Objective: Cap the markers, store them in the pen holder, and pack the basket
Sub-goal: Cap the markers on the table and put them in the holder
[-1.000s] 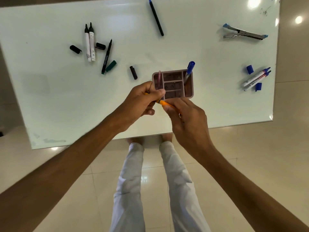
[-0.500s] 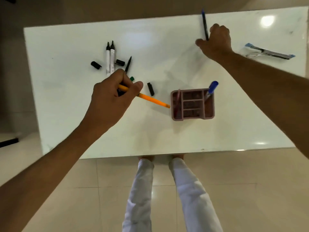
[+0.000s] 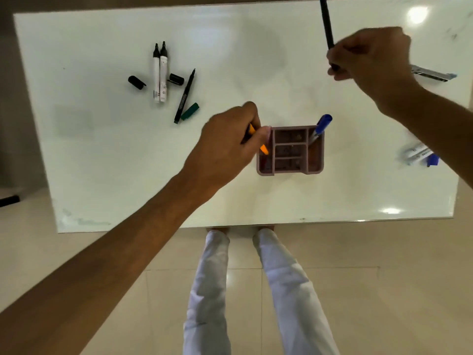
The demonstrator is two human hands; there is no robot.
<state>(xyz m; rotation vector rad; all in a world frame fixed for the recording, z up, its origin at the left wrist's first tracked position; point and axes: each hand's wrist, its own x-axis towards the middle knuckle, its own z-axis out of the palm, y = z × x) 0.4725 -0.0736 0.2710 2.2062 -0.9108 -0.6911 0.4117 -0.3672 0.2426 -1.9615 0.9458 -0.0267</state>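
The left hand [image 3: 225, 147] is curled around an orange pen [image 3: 258, 139], whose lower end dips into the left compartment of the pink pen holder [image 3: 290, 172] standing near the front middle of the white worktop [image 3: 102, 162]. A blue-capped marker [image 3: 320, 128] leans in the holder's right compartment. The right hand [image 3: 371, 57] is raised over the far right of the worktop, its fingers closed on a dark pen [image 3: 326, 21] that points away from the person. At the far left lie two white markers [image 3: 160, 73] side by side with uncapped black tips, a black cap [image 3: 137, 82] to their left and another black cap [image 3: 176, 79] to their right. Just beside these lies a thin black pen [image 3: 184, 96] with a green cap [image 3: 190, 111] next to its near end. At the right edge, partly hidden by the right forearm, lie blurred white markers [image 3: 416, 155] and a blue cap [image 3: 433, 160].
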